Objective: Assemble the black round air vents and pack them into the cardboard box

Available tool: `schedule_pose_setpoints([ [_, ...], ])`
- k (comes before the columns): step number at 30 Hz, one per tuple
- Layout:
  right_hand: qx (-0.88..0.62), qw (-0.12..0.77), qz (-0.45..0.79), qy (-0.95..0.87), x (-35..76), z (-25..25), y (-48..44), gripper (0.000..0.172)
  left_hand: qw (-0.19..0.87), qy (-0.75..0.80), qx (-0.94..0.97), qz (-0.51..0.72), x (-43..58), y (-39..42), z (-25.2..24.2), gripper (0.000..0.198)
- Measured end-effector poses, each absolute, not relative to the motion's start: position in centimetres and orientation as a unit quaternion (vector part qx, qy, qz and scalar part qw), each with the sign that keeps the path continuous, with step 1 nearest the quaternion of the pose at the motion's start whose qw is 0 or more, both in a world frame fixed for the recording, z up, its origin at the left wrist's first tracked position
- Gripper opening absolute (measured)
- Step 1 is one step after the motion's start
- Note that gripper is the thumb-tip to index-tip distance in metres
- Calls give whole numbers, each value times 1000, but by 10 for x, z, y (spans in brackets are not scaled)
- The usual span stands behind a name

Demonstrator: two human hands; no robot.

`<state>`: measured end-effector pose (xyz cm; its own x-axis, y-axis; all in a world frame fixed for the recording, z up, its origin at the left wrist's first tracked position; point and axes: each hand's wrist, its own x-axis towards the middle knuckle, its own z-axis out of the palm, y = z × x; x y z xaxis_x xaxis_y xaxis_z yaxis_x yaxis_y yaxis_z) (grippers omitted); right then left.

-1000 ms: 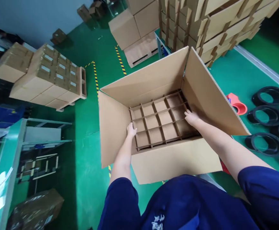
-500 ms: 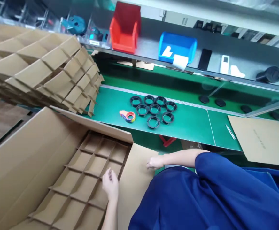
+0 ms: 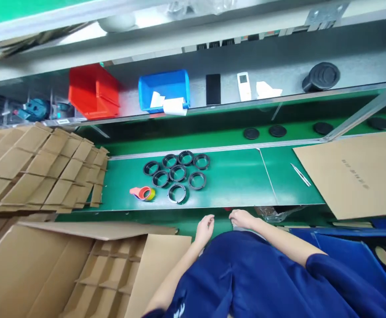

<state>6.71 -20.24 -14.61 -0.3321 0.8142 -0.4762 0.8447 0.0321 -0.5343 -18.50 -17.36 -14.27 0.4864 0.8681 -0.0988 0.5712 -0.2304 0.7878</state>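
My left hand point(image 3: 205, 229) is held in front of my body, its fingers curled together with nothing visible in them. A short gap away, my right hand point(image 3: 241, 219) is also closed, fingers bent inward, and I see no object in it. Both hover just below the front edge of the green bench point(image 3: 232, 194). Nearest to them on the bench lie several black rings point(image 3: 177, 193), loosely grouped. Left of these rests an orange and yellow tape dispenser point(image 3: 143, 193). To my left stands an open cardboard box point(image 3: 47, 260) with a cardboard divider grid point(image 3: 108, 267) inside.
Stacked cardboard dividers point(image 3: 47, 168) rise at the left. On the shelf are a red bin point(image 3: 93, 90), a blue bin point(image 3: 164, 88), a white remote point(image 3: 244, 86) and a black cylinder point(image 3: 322, 76). Tweezers point(image 3: 300, 175) and a cardboard sheet point(image 3: 355, 176) lie at the right.
My left hand has left the box and moved right, in front of my body. My right hand has come off the box flap. The view has turned toward the right.
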Motion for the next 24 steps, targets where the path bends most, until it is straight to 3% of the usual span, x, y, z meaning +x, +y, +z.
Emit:
schedule_pose_setpoints([
  [4,615,11,-423,665,153,-160,-212,38,390,495,762,152,-108,-141,-142,30],
  [8,633,-27,-478,609,208,-167,-192,33,349,537,752,157,-79,-85,-139,45],
  [17,711,-334,-548,288,293,-158,-30,12,246,608,745,122,-50,44,-130,70],
  [24,720,-504,-476,37,374,-141,112,14,241,584,773,54,-26,82,-151,64],
])
